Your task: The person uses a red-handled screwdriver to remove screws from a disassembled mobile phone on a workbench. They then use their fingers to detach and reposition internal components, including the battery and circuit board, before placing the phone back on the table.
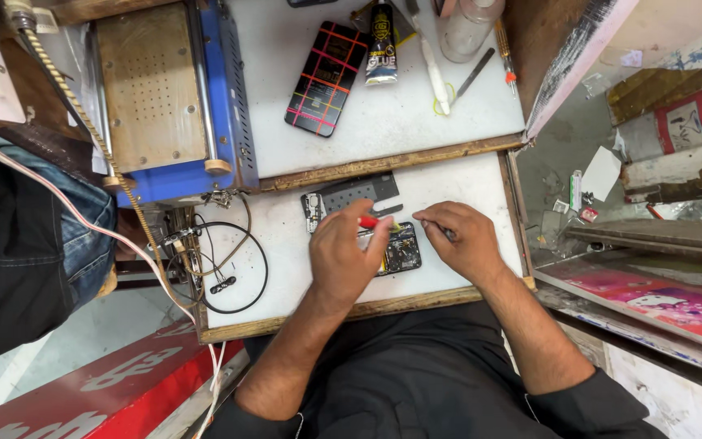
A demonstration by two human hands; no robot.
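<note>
Red-handled screwdriver is pinched in the left hand, tip down on an opened phone lying on the white work board. Right hand sits at the phone's right edge, fingers curled around a thin dark tool. Black cable loops off to the left.

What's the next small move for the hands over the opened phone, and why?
Probably lower the red-handled tool in the left hand onto the opened phone, while the right hand steadies it. The tool sits just above the exposed internals, and the right hand's fingertips rest at the phone's upper edge. Exact contact point is hidden.
</note>
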